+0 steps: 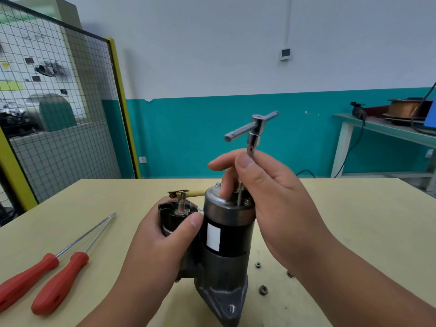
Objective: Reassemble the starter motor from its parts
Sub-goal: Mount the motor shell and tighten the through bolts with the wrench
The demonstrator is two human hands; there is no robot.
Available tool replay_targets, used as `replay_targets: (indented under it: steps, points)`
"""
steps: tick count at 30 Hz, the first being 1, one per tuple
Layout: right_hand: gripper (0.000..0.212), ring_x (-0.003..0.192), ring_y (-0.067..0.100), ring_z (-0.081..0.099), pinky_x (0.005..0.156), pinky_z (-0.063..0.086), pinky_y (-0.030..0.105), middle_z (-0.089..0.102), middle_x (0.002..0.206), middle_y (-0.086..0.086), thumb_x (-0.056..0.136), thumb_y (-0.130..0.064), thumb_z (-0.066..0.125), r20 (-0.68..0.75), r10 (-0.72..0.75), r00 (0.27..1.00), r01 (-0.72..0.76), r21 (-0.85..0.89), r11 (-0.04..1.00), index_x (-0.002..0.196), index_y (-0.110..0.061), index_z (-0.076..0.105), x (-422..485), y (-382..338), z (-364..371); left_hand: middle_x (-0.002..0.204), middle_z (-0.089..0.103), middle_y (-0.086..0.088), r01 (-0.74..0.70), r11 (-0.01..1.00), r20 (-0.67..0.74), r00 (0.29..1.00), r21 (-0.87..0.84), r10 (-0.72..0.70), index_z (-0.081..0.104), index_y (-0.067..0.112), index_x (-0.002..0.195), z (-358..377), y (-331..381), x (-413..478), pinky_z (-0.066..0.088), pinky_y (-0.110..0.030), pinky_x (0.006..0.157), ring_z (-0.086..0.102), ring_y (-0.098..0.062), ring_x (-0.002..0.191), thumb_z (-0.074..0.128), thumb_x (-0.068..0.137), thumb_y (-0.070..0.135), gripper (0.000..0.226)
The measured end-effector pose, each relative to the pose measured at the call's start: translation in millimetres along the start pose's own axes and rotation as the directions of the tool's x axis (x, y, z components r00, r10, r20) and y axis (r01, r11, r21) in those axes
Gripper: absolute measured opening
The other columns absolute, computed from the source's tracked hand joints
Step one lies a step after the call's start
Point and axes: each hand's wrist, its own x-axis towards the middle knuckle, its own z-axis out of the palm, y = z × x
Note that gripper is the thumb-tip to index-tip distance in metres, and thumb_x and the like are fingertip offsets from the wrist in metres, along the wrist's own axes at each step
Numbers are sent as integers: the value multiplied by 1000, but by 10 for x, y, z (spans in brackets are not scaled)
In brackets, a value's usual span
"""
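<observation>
One starter motor [226,232] stands upright near the desk's [354,220] near edge and bears a plain white label [213,237]. The left hand [160,244] grips its solenoid [177,213]. The right hand [271,192] pinches one T-handle wrench [254,131] on the end cap. Two red-handled screwdrivers [59,279] lie toward the near left corner, and three nuts [263,290] lie just right of the motor.

Starter motor [226,232] upright on table [354,220], close to the near edge. Solenoid [175,215] on motor's left side; left hand [162,239] wrapped round it. T-handle wrench [253,132] above motor's top end, shaft running down to the cap; right hand [271,185] pinches the shaft, just right of motor. Left of motor, well apart: two screwdrivers [40,271] side by side, tips pointing away. Right of motor's base: three nuts [257,264] on table. Behind motor, left: mesh fence [59,138]. Behind, right: bench [382,131], wire spool [405,109] on it.
</observation>
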Motion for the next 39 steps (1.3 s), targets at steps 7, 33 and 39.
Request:
replay_targets:
  steps: [7, 33, 39]
  points:
    - [47, 85, 14, 62, 90, 47, 44, 68, 84, -1, 97, -57, 39, -9, 21, 1000, -20, 93, 995, 115, -34, 76, -4, 19, -32, 92, 79, 4, 8, 1000, -9, 1000, 19, -8, 76, 41, 101, -12, -20, 8, 60, -30, 52, 77, -16, 81, 71, 65, 66, 45]
    - [40, 84, 17, 61, 84, 48, 45, 68, 83, 2, 95, -52, 42, -30, 39, 999, -38, 36, 999, 76, -25, 65, 0, -20, 8, 84, 78, 6, 52, 999, -24, 998, -5, -52, 77, 43, 94, 14, 49, -5, 55, -29, 42, 76, -11, 73, 70, 58, 66, 44]
    - [44, 77, 6, 64, 73, 46, 21, 70, 80, -2, 101, -61, 42, -51, 32, 998, -34, -42, 999, 89, -33, 75, 12, -27, 12, 86, 78, 9, 25, 999, -7, 1000, 35, -25, 75, 48, 95, 7, 52, -14, 56, -24, 47, 76, -9, 78, 68, 60, 69, 42]
